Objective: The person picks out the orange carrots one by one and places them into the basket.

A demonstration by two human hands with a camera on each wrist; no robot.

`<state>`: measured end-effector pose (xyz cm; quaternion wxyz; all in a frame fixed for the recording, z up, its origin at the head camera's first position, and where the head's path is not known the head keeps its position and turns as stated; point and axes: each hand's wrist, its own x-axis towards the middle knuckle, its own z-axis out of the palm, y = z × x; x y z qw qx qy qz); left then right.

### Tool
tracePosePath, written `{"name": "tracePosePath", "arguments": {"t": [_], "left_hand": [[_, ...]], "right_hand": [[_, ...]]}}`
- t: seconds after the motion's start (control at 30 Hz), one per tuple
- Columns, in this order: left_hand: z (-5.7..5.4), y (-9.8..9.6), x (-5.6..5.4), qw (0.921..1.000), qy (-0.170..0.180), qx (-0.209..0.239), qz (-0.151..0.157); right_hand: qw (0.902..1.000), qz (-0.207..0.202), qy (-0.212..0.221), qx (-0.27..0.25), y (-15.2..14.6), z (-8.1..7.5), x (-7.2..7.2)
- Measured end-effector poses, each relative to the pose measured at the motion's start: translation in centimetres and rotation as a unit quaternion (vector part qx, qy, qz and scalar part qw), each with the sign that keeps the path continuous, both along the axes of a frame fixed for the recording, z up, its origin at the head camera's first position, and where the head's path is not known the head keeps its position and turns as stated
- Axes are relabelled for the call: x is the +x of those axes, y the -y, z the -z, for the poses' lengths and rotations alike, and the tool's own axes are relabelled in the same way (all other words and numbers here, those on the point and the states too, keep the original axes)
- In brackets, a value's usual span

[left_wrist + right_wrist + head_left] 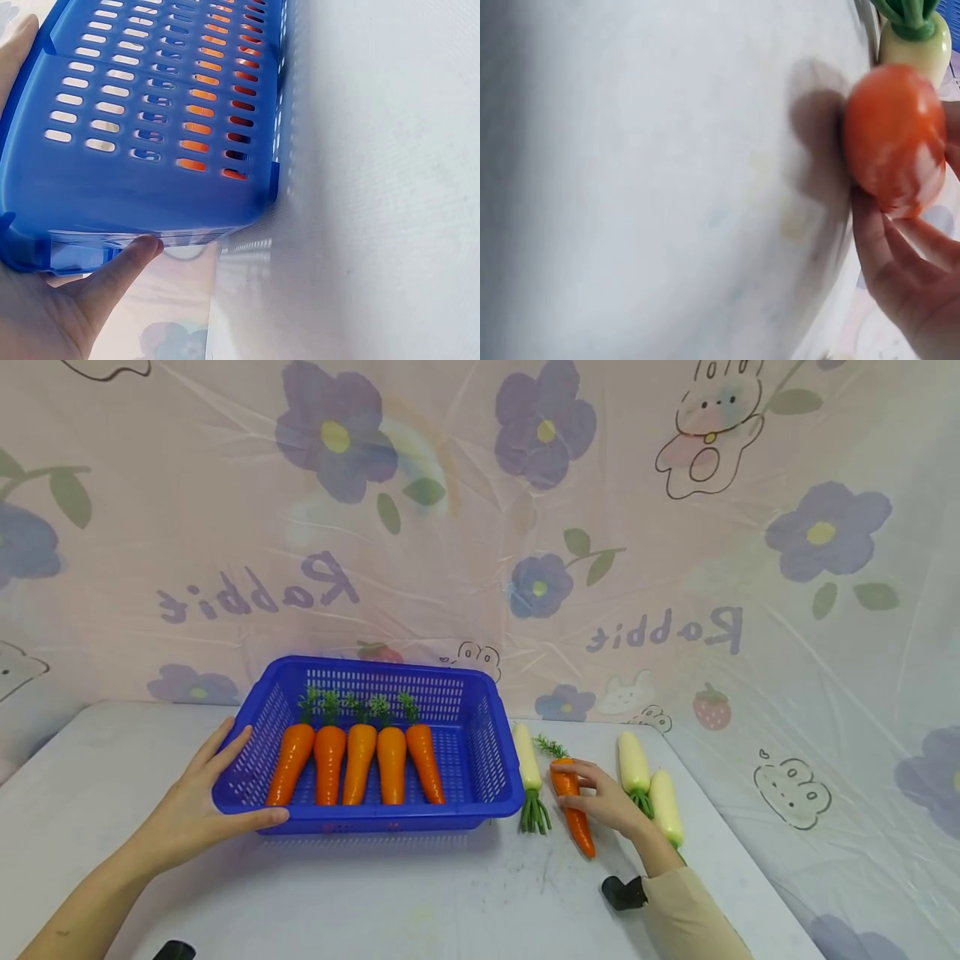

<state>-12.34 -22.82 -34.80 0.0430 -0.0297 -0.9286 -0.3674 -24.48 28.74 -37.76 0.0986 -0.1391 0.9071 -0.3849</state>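
A blue plastic basket [390, 811] holds several orange carrots [361, 764] with green leafy tops, lying side by side. My left hand [183, 810] spans the basket's front left corner, its fingers spread along the left rim and its thumb laid straight on the front rim. From below, the left wrist view shows the thumb [124, 274] against the rim and the slotted end wall [112, 180]. My right hand [607, 797] grips a carrot [578, 827] right of the basket. In the right wrist view, fingers and thumb hold this carrot [892, 135] from both sides.
A white radish [528, 760] with green stems lies between the basket and the gripped carrot. Two more white radishes [633, 764] lie beyond my right hand. The white table [390, 893] meets a flowered, rabbit-printed curtain [450, 527] at the back.
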Motion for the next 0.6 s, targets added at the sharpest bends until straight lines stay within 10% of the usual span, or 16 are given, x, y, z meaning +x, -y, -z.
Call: {"name": "tracePosePath", "arguments": {"t": [0.6], "left_hand": [[-0.17,-0.13,0.07,1.0000,-0.003,0.005,0.000]], "right_hand": [[0.9993,0.025,-0.019,-0.020,0.13,0.09,-0.31]]}}
